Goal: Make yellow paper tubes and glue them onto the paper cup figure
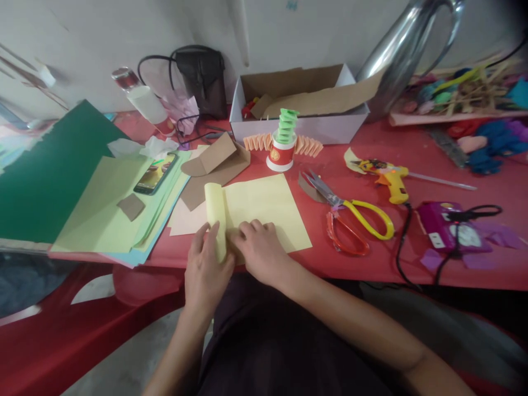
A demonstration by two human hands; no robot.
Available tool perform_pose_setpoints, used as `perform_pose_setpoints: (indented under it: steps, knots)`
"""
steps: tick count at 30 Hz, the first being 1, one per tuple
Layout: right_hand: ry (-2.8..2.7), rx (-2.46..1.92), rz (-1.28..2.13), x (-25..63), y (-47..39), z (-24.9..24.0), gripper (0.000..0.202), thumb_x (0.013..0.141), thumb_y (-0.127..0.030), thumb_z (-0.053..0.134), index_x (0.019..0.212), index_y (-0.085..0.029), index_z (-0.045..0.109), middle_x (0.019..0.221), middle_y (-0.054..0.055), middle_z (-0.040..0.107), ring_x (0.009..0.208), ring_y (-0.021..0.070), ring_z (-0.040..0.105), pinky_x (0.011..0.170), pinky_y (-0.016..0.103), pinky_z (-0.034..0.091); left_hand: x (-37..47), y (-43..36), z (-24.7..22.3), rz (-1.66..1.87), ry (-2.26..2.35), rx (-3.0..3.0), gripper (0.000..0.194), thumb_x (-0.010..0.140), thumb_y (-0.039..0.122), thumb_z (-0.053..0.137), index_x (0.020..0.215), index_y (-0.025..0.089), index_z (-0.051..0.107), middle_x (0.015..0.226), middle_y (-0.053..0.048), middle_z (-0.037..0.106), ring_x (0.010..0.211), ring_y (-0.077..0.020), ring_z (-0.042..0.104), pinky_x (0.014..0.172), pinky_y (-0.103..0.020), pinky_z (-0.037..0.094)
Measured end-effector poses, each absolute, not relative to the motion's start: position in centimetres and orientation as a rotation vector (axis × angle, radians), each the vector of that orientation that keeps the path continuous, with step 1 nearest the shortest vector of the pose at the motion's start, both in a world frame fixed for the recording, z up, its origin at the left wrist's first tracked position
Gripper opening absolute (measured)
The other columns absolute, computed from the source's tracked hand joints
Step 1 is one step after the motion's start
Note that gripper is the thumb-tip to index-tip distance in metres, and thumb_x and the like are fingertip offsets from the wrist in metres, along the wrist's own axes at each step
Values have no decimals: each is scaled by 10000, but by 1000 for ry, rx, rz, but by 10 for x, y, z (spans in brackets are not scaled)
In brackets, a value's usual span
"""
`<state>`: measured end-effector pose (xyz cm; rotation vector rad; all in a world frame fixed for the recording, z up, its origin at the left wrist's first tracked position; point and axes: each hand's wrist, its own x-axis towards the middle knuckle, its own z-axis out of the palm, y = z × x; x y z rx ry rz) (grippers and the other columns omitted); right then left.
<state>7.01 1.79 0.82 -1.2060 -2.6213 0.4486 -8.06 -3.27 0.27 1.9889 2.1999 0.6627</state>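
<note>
A pale yellow sheet of paper [268,206] lies at the table's front edge, its left side folded over into a raised strip [215,212]. My left hand [207,272] grips this folded strip, fingers on its left and thumb near its lower end. Just to the right, my right hand [259,247] has its fingers curled down on the sheet, the thumb side close against the fold. Both palms hide the sheet's lower edge. Behind the paper stands a red and white paper cup [282,155] with a green pleated strip on top and orange pleated strips at its sides.
Scissors [342,203] with red and yellow handles lie right of the sheet, beyond them a yellow glue gun [391,181] and a purple box [447,228] with cables. Coloured papers [94,214] bear a phone [155,175] at left. An open carton [305,124] stands behind.
</note>
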Motion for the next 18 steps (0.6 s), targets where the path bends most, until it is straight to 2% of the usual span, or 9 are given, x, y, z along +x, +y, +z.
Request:
perform_pose_setpoints:
  steps: [3,8,14,18]
  knots:
    - [-2607,-1221,478,71,20,9,233,967,-176,488,1149,-212,630,1103,116,607,1001,287,517,772,431,428,-82,-34,4,611,2181,2003,616,846,221,571,1450,218,452,1491,-180,459,1348,-351,500,1019,-541,509]
    - [-2550,-1205,582,77,22,11,350,968,-159,474,1296,-230,569,1079,108,604,982,265,522,775,405,435,-84,-36,4,561,2152,2046,613,885,231,539,1485,195,419,1507,-202,427,1393,-364,445,1075,-577,451]
    - [-2613,-1230,477,70,25,8,256,968,-189,487,1171,-198,642,1121,135,582,1003,310,519,776,461,448,-80,-35,4,539,2105,2110,647,889,218,564,1510,218,381,1528,-217,370,1361,-378,467,1048,-594,456]
    - [-2543,-1194,575,78,25,8,275,997,-178,459,1208,-196,634,1076,115,609,1003,274,540,804,431,456,-84,-38,7,404,2038,2254,594,926,282,549,1495,201,399,1523,-231,351,1401,-386,411,1061,-587,438]
